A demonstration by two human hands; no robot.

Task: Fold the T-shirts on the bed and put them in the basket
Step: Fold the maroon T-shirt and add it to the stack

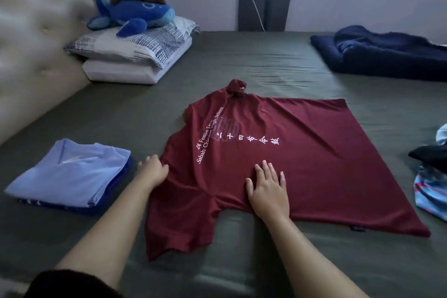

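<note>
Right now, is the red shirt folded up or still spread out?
Mostly spread out. The red shirt lies flat on the bed, only its upper side folded over, unlike the folded blue stack.

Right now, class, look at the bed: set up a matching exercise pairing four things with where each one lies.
Things:
1. dark red printed T-shirt
2. folded light blue T-shirt
3. blue plush whale
4. navy blue blanket

Places:
A. on the stacked pillows by the headboard
B. far right of the bed, near the wall
C. spread flat at the centre, under both hands
D. left side, on top of a folded pile

Pairs: 1-C, 2-D, 3-A, 4-B
</note>
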